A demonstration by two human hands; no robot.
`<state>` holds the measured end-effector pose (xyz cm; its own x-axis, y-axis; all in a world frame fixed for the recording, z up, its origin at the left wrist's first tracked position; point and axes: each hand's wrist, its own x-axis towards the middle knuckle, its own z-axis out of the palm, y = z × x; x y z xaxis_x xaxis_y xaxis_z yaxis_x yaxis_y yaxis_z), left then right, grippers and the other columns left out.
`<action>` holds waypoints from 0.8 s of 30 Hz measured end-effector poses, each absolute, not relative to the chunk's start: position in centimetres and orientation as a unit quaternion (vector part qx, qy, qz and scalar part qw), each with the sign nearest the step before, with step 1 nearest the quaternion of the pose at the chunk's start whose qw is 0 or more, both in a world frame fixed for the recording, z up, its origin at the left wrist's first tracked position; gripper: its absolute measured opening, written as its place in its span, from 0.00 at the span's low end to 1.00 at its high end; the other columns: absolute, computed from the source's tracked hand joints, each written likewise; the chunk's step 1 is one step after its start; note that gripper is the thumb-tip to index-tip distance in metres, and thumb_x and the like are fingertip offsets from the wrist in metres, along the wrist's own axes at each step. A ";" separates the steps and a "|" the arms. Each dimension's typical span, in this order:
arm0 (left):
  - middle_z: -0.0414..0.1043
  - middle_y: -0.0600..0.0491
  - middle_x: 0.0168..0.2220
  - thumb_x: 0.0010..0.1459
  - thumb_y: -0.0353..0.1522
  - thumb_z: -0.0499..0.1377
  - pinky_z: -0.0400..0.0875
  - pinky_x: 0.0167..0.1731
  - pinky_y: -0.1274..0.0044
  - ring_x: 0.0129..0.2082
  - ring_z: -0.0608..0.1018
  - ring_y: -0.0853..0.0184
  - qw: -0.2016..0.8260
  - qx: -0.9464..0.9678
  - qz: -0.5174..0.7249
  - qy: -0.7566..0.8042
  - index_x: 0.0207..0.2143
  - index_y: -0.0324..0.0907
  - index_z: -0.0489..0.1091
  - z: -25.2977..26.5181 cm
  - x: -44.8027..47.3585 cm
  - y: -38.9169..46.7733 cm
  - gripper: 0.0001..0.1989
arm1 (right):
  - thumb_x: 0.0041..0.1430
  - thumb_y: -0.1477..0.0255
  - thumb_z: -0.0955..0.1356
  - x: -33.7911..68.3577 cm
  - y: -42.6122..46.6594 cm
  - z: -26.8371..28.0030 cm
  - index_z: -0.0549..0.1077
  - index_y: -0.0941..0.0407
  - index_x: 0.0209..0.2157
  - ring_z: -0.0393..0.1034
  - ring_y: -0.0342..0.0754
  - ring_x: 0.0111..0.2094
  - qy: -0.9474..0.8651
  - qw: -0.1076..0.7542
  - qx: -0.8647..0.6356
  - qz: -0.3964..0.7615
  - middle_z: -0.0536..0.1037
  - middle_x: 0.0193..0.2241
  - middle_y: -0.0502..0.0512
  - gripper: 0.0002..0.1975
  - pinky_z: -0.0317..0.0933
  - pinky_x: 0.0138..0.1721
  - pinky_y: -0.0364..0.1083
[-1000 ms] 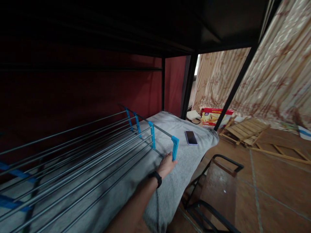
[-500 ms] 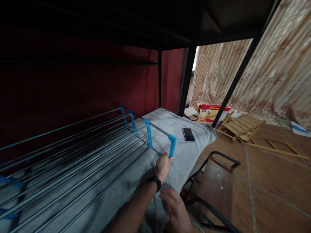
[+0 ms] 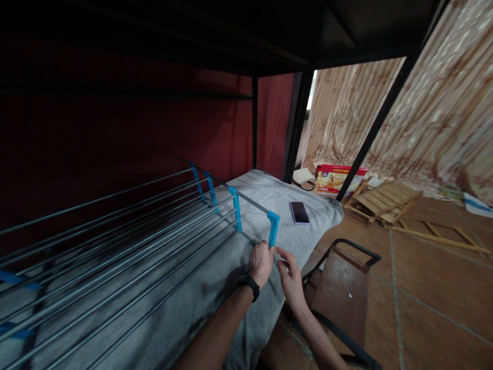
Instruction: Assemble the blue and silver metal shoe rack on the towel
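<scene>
A metal clothes drying rack (image 3: 162, 226) with grey bars and blue plastic joints lies on a grey sheet. My left hand (image 3: 261, 263), a black watch at its wrist, is closed around the lower end of the rack's blue corner piece (image 3: 273, 229). Just to the right is my right hand (image 3: 289, 275), its fingers loosely bent and apart, with nothing visible in them. Its fingertips come close to the left thumb; whether they touch the rack, I cannot tell. A phone (image 3: 300, 213) lies on the sheet beyond both hands.
A dark metal bed frame (image 3: 379, 126) stands around and above the sheet (image 3: 262, 187). On the tiled floor to the right are a brown bench with black rails (image 3: 342, 293), folded wooden furniture (image 3: 389, 200) and a red-yellow box (image 3: 337, 180). A patterned curtain (image 3: 435, 113) hangs behind.
My right hand has moved up and forward, from below the left wrist to beside the left hand. My left hand has kept its hold on the rack's corner.
</scene>
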<state>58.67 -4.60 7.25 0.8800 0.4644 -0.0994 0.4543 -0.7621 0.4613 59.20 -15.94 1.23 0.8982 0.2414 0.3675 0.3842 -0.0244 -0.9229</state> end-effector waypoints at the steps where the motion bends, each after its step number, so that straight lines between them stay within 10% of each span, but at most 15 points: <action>1: 0.78 0.43 0.45 0.68 0.38 0.51 0.69 0.43 0.75 0.47 0.80 0.61 0.246 0.937 0.012 0.246 0.46 0.39 0.72 7.2 58.7 -4.6 0.15 | 0.62 0.71 0.62 59.3 -16.0 1.0 0.75 0.53 0.50 0.70 0.51 0.52 -0.214 0.663 -0.715 -0.053 0.77 0.49 0.58 0.17 0.67 0.51 0.52; 24: 0.79 0.41 0.43 0.64 0.33 0.57 0.68 0.39 0.75 0.45 0.80 0.60 0.287 0.924 0.030 0.250 0.45 0.35 0.73 6.7 59.6 -4.4 0.11 | 0.57 0.70 0.64 59.4 -16.8 -1.3 0.78 0.54 0.46 0.73 0.52 0.49 -0.179 0.676 -0.715 -0.016 0.79 0.46 0.58 0.17 0.66 0.54 0.55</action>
